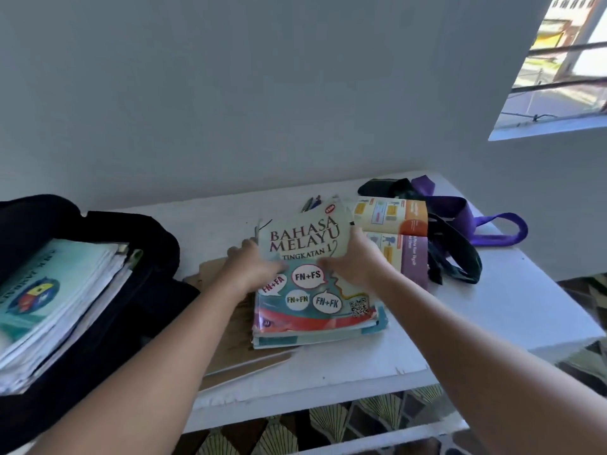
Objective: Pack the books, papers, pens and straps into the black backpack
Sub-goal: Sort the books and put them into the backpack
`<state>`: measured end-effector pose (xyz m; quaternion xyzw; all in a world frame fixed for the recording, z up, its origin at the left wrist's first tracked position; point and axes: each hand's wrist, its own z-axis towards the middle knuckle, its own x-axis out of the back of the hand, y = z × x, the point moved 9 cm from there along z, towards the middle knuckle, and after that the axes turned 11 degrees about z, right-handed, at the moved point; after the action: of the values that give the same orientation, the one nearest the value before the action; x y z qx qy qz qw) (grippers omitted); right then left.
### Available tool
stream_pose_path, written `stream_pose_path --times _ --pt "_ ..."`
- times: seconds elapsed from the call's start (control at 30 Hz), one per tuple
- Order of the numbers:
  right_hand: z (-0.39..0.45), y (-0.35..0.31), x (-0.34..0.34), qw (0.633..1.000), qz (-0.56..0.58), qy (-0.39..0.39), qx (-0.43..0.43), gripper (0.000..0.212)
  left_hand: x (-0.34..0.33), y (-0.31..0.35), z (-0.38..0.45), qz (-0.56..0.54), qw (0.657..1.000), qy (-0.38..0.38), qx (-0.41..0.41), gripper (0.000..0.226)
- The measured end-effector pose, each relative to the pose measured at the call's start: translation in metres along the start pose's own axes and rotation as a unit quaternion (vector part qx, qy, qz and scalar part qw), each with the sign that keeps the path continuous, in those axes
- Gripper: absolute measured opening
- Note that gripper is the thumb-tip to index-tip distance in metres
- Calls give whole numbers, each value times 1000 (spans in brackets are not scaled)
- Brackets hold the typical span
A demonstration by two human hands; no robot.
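A stack of books [315,310] lies mid-table, topped by a "Bahasa Melayu Tingkatan 1" book [305,238] whose far end is lifted. My left hand [253,267] grips the stack's left edge and my right hand [358,261] grips its right edge, thumbs on the cover. The black backpack [108,290] lies open at the left with a teal book and papers [56,297] inside. Brown paper [226,343] sits under the stack. Pens [312,202] lie behind the stack. An orange and purple booklet [400,234], dark straps [450,254] and a purple strap [492,231] lie at the right.
The white table [492,310] stands against a pale wall, with its front edge near me and its right edge by a patterned floor [361,418]. A barred window [565,67] is at the upper right.
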<state>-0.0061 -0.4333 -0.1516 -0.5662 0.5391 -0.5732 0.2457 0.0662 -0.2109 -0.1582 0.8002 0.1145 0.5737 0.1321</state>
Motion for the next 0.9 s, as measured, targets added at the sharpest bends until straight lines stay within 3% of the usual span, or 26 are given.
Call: stream_pose_path --times 0.1,0.23,0.33,0.4,0.47,0.53,0.6,0.7,0.83,0.9 --pt "-1 4 -24 1000 10 -22 5 75 3 -7 -1 -135 990 8 39 60" --pt "-5 -4 -26 999 -25 -23 11 78 1 -9 -5 -205 977 -12 49 39" --pt "-4 -15 -5 969 -244 28 33 85 1 -9 -3 -145 989 -15 23 47" --pt "-1 -15 9 954 -294 53 28 93 -1 -9 -4 -59 998 -21 -4 60" --pt "4 -4 16 969 -245 43 -3 105 -5 -9 -3 -76 996 -44 -12 57" --pt "8 3 18 982 -181 41 -23 113 -8 -10 -3 -168 983 -73 8 43" --pt "9 4 19 990 -126 48 -32 107 -9 -10 -6 -255 961 -104 36 31" --pt "10 13 22 997 -25 47 -51 90 -14 -7 -10 -332 932 -134 54 34" --pt "19 23 19 995 85 9 -44 112 -7 12 -9 -361 929 -81 4 50" --pt "21 21 19 993 110 -18 -38 112 1 19 -18 -375 925 -52 -13 51"
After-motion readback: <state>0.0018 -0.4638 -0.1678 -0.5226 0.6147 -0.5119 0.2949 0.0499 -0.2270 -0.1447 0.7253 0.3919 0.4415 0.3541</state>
